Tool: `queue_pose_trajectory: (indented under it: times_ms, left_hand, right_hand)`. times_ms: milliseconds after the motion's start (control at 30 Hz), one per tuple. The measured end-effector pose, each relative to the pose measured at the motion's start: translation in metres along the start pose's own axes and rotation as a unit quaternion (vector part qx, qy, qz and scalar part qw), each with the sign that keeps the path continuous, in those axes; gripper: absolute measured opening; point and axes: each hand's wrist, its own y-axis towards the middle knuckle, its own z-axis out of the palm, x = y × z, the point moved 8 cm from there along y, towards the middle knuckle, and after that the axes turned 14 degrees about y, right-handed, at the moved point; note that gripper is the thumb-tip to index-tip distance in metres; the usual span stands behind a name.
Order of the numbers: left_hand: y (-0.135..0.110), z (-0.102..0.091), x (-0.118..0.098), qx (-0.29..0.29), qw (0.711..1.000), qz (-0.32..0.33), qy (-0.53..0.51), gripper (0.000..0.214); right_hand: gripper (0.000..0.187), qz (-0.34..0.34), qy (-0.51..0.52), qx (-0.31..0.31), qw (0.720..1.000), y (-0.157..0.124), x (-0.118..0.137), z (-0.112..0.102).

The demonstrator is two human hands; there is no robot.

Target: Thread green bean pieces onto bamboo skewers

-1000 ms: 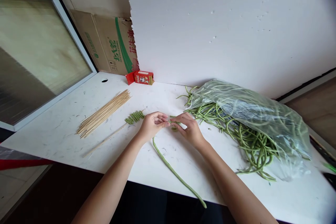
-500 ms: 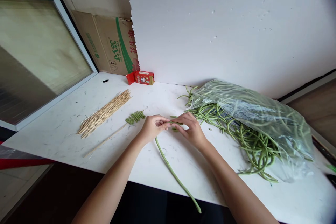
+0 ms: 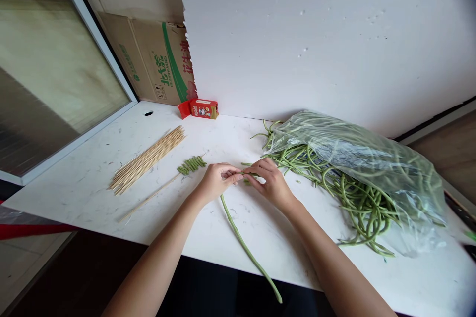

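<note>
My left hand [image 3: 215,182] and my right hand [image 3: 270,181] meet over the middle of the white table [image 3: 92,178], both pinched on one long green bean [image 3: 245,247]. The bean is folded between my fingertips, and its free length trails back toward me past the table's front edge. Just left of my hands lies a wooden skewer [image 3: 148,198] with a coiled bean [image 3: 191,164] threaded on its far end.
A bundle of bare skewers [image 3: 147,161] lies at the left. A clear plastic bag [image 3: 357,158] spilling many long beans [image 3: 353,203] fills the right side. A small red carton [image 3: 203,108] and a cardboard box [image 3: 156,59] stand at the back, by a white wall.
The bean's trailing end has slid left and up the table as my fingers drew it in. My hands have stayed in the same spot.
</note>
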Motion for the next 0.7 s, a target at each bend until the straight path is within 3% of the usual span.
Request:
queue_pose_trajectory:
  times_ms: [200,400,700]
  left_hand:
    - [-0.001,-0.005,-0.011,-0.018,0.996,0.054,0.065,0.026]
    - [-0.003,-0.007,-0.021,-0.041,0.981,0.127,0.138,0.008]
    - [-0.007,-0.004,-0.026,-0.033,0.973,0.172,0.153,0.016]
  right_hand:
    - [0.015,0.002,-0.001,0.029,1.000,0.000,0.000,0.005]
    - [0.016,0.042,0.065,0.040,0.996,-0.002,-0.001,0.007]
    - [0.020,0.132,0.200,0.059,0.969,-0.008,-0.023,0.011]
